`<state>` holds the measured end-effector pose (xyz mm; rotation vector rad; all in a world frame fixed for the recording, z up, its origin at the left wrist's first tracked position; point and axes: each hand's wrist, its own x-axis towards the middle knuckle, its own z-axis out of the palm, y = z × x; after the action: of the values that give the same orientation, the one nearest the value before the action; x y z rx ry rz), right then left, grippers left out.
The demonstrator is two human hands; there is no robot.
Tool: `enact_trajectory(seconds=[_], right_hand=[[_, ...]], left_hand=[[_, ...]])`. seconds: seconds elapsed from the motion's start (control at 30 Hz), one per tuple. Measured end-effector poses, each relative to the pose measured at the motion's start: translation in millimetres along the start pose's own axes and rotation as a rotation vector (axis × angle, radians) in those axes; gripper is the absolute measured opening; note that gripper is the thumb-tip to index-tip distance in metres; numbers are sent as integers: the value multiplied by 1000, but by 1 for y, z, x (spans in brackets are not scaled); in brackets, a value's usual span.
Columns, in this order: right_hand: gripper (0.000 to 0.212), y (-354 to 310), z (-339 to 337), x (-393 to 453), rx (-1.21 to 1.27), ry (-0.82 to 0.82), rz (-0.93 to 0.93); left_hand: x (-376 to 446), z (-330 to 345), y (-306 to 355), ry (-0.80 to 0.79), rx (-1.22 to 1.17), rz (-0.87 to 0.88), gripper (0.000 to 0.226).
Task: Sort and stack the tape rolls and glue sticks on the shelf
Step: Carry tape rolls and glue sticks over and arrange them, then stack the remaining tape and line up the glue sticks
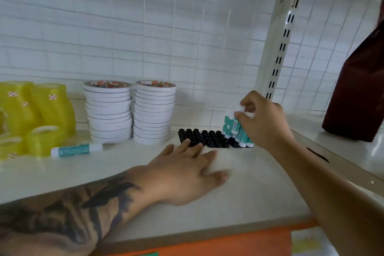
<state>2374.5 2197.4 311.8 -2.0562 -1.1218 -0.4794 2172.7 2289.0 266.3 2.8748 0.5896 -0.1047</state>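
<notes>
On the white shelf, the left hand lies flat with fingers spread, fingertips touching the black tray. The right hand pinches an upright glue stick at its cap, among the other sticks standing at the tray's right end.

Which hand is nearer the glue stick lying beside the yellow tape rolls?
Left. The left hand rests flat on the shelf right of the lying glue stick; the right hand is farther right, pinching upright sticks.
</notes>
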Motion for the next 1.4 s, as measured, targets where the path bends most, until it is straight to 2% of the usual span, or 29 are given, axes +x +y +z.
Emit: enact_trajectory(seconds=[0.37, 0.57, 0.73, 0.87, 0.97, 1.07, 1.13, 1.23, 1.33, 1.4], right_hand=[[21, 8, 13, -3, -169, -41, -77], [21, 11, 17, 0, -304, -79, -72], [25, 9, 18, -1, -317, -93, -70], [36, 8, 15, -9, -325, -138, -50], [49, 8, 7, -13, -320, -145, -58], [54, -6, -1, -18, -312, -110, -148], [51, -22, -2, -24, -276, -146, -235], [45, -48, 1, -39, -199, -293, -356], [44, -68, 11, -53, -162, -467, -467], [51, -76, 19, -60, -164, -561, -517]], left_hand=[[4, 3, -2, 34, 5, 11, 82], [5, -1, -2, 116, 28, 72, 76], [8, 0, -5, 163, 37, 100, 73], [5, -3, -8, 182, -14, 100, 76], [-10, -13, -11, 257, -18, 104, 72], [-35, -29, -27, 348, -6, 26, 63], [-55, -36, -50, 430, -12, -64, 56], [-87, -41, -90, 470, 139, -264, 46], [-106, -42, -123, 423, 361, -439, 43], [-109, -41, -136, 386, 412, -497, 39]])
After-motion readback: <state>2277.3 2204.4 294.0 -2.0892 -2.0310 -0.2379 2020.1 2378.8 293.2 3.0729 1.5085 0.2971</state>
